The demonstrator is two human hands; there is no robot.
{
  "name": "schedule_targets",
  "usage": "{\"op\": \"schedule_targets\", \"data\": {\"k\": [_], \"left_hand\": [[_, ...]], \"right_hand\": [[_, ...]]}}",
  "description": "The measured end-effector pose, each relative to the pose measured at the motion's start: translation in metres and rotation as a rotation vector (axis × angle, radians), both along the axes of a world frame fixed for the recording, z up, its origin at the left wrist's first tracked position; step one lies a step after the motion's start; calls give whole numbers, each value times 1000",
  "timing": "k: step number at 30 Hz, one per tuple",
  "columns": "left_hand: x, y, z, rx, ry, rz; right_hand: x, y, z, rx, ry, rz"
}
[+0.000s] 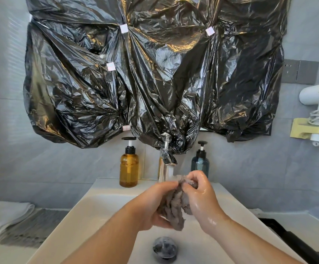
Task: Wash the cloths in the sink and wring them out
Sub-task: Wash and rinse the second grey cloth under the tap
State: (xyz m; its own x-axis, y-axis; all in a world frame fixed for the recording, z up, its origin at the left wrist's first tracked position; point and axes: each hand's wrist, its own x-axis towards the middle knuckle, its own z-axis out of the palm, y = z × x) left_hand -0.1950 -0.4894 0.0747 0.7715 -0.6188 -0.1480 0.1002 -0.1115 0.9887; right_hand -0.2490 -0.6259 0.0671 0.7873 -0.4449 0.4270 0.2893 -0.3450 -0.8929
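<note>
Bright, sharp view; glare on black plastic (155,73).

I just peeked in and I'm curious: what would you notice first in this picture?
The shiny black plastic taped across the wall above the sink jumps out first. Just below the tap, the left hand and the wet right hand grip a bunched grey cloth.

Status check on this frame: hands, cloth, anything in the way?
Left hand and right hand both grip the grey cloth, bunched over the sink. Tap just behind it. Nothing in the way.
</note>
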Motion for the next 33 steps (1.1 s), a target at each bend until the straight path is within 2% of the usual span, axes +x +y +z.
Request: {"op": "schedule_targets", "data": {"k": [4, 7, 10, 13, 16, 17, 20, 23, 25, 26, 27, 29, 33], "left_hand": [[2, -8, -4, -187, -15, 203], [-2, -8, -2, -360, 98, 297], [-1, -9, -3, -426, 177, 312], [6, -16, -13, -314, 90, 270], [10, -22, -19, -64, -174, 269], [7, -23, -17, -2, -209, 244], [4, -18, -16, 69, -179, 64], [-1, -10, -5, 65, -156, -71], [-2, -2, 3, 153, -249, -115], [0, 0, 5, 188, -298, -73], [2, 1, 6, 164, -303, -3], [5, 1, 5, -4, -214, 125], [6, -5, 5, -449, 115, 278]], "right_hand": [[1, 10, 0, 153, 115, 74], [0, 26, -5, 227, 158, 141], [8, 37, -24, 4, 164, 84], [14, 42, -32, -71, 150, 0], [18, 35, -25, -2, 180, -35], [18, 30, -21, 13, 190, -44], [19, 11, -16, -100, 183, -82], [14, -3, -4, -225, 80, -126], [10, -12, 4, -204, -7, -173], [8, -17, 6, -184, -26, -193], [8, -20, 6, -165, -32, -204], [9, -22, 2, -73, 30, -179], [5, -1, -1, 378, 361, 133]]}}
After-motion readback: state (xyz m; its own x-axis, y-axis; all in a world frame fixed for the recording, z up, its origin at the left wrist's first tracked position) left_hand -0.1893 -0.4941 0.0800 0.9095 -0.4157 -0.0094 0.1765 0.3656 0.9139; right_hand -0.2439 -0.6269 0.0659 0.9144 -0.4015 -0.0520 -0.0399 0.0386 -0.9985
